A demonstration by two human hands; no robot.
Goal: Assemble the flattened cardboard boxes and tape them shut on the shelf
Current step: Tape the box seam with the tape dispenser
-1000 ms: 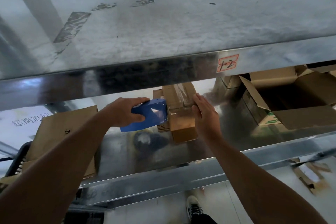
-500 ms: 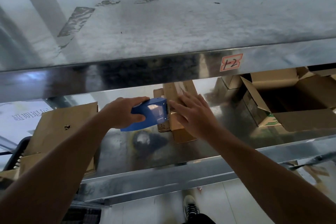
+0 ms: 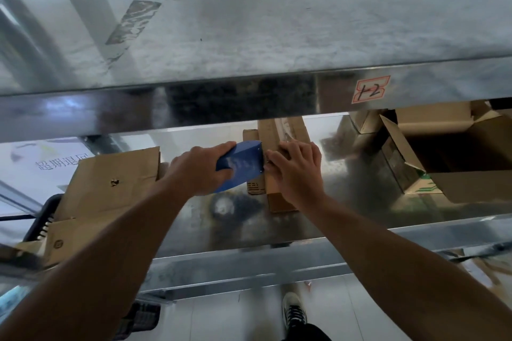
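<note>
A tape dispenser (image 3: 240,166) is gripped by the left hand (image 3: 200,171); the half-hidden box (image 3: 279,201) is pressed under the flat right hand (image 3: 298,171).

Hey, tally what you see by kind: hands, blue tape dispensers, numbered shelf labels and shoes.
Hands: 2, left hand and right hand
Blue tape dispenser: 1
Numbered shelf label: 1
Shoe: 1
Total: 5

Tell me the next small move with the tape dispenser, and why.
Probably twist the blue tape dispenser to cut free: the left hand grips it against the small box, and the right hand lies flat on the box's top.
</note>
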